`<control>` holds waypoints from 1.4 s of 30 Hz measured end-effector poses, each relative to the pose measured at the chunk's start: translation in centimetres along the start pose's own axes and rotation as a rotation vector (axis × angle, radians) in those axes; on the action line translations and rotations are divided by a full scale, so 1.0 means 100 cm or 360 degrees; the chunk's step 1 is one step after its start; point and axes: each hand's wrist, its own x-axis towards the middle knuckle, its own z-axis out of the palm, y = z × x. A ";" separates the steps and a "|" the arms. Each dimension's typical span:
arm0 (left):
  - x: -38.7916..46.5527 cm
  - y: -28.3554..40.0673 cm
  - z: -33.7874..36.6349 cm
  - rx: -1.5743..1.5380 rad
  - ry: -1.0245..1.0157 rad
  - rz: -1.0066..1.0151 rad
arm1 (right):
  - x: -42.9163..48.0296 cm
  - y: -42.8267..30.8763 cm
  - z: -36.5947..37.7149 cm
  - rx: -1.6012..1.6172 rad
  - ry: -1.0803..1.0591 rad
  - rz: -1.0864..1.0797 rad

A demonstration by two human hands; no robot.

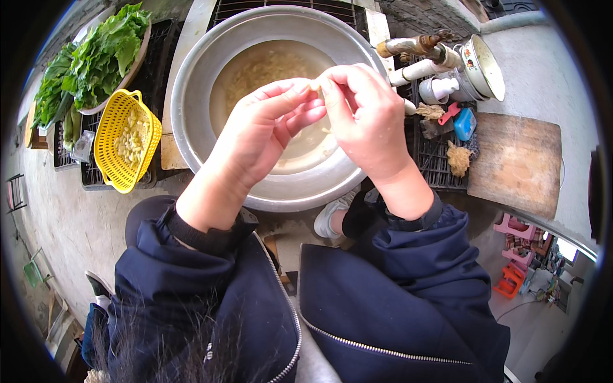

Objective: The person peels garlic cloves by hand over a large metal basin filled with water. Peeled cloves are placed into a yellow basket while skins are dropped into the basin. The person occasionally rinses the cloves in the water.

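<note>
Between the fingertips of both my hands is a small pale piece, likely a garlic clove, mostly covered by the fingers. My left hand pinches it with thumb and forefinger, the other fingers loosely curled. From the other side my right hand grips it the same way. Both hands are above a large metal basin. Cloudy water fills the basin's bottom, and many pale bits lie in it. To the left, a yellow perforated plastic basket holds pale peeled cloves.
Leafy greens fill a bowl at upper left. Taps and pipes jut in beside the basin's right rim. Farther right are an enamel bowl, a blue soap box and a wooden board. Another person's shoe shows at lower left.
</note>
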 end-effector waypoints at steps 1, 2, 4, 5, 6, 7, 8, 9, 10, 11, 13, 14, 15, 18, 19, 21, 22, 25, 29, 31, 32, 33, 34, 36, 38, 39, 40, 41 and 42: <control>0.000 0.000 0.000 0.0004 -0.0003 0.0000 | -0.001 0.000 0.001 -0.0054 0.0003 -0.0016; 0.000 0.000 0.000 0.0007 -0.0009 0.0004 | -0.001 0.001 0.002 -0.0042 0.0001 0.0001; 0.000 -0.001 0.001 0.0007 -0.0001 0.0006 | -0.001 0.002 0.001 -0.0014 -0.0025 0.0080; 0.000 -0.001 0.001 0.0004 0.0015 0.0005 | -0.001 0.002 0.001 0.0002 -0.0039 0.0120; 0.000 -0.001 0.002 -0.0003 0.0022 0.0013 | 0.000 0.002 0.000 0.0214 -0.0063 0.0280; -0.001 -0.001 0.003 -0.0005 0.0040 0.0008 | 0.000 0.003 -0.001 0.0427 -0.0088 0.0440; -0.001 -0.001 0.004 -0.0011 0.0047 0.0013 | 0.001 0.003 -0.002 0.0639 -0.0117 0.0620; -0.001 -0.001 0.004 -0.0030 0.0034 0.0029 | 0.000 0.003 -0.003 0.0620 -0.0149 0.0622; -0.002 0.000 0.004 0.0009 0.0050 0.0008 | 0.000 0.003 -0.003 0.0601 -0.0186 0.0647; -0.002 0.000 0.005 0.0037 0.0044 -0.0002 | -0.001 0.003 -0.004 0.0597 -0.0209 0.0654; -0.002 0.002 0.006 0.0060 0.0008 -0.0022 | -0.001 0.004 -0.001 0.0631 -0.0206 0.0646; -0.002 0.003 0.006 0.0055 -0.0021 -0.0030 | 0.000 0.005 -0.001 0.0653 -0.0209 0.0643; -0.003 0.005 0.007 0.0076 0.0007 -0.0060 | 0.000 0.006 -0.001 0.0834 -0.0189 0.0766; -0.004 0.009 0.011 -0.0076 0.0030 -0.0078 | 0.006 0.011 -0.010 0.1535 -0.0183 0.1078; -0.004 0.010 0.012 -0.0191 0.0014 -0.0110 | 0.010 0.012 -0.015 0.1808 -0.0147 0.1165; -0.002 0.012 0.014 -0.0441 -0.0051 -0.0151 | 0.014 0.012 -0.025 0.2190 -0.0088 0.1209; -0.001 0.012 0.014 -0.0455 -0.0021 -0.0162 | 0.016 0.010 -0.030 0.2192 -0.0082 0.1223; -0.002 0.013 0.013 -0.0637 -0.0077 -0.0180 | 0.018 0.003 -0.037 0.1974 -0.0305 0.1122; -0.004 0.010 0.009 -0.0722 -0.0220 -0.0212 | 0.007 -0.014 -0.020 0.0862 -0.0654 0.0526; -0.004 0.009 0.007 -0.0687 -0.0315 -0.0223 | 0.001 -0.021 -0.012 0.0472 -0.0612 0.0428; -0.004 0.008 0.007 -0.0709 -0.0343 -0.0189 | 0.001 -0.022 -0.011 0.0367 -0.0587 0.0301; -0.003 0.008 0.006 -0.0741 -0.0319 -0.0202 | 0.001 -0.022 -0.011 0.0253 -0.0578 0.0183; -0.003 0.010 0.006 -0.0797 -0.0345 -0.0216 | 0.001 -0.023 -0.012 0.0202 -0.0571 0.0219; -0.003 0.011 0.006 -0.0812 -0.0347 -0.0233 | 0.003 -0.022 -0.015 0.0098 -0.0555 0.0289; -0.005 0.010 0.007 -0.0771 -0.0358 -0.0239 | 0.005 -0.021 -0.017 0.0012 -0.0506 0.0274; -0.004 0.009 0.008 -0.0752 -0.0295 -0.0230 | 0.005 -0.021 -0.018 -0.0038 -0.0483 0.0254; -0.003 0.009 0.009 -0.0772 -0.0300 -0.0218 | 0.006 -0.021 -0.017 0.0006 -0.0415 0.0249; -0.003 0.008 0.009 -0.0809 -0.0312 -0.0207 | 0.006 -0.022 -0.015 0.0043 -0.0349 0.0238; -0.003 0.008 0.009 -0.0831 -0.0346 -0.0220 | 0.006 -0.023 -0.014 0.0069 -0.0288 0.0254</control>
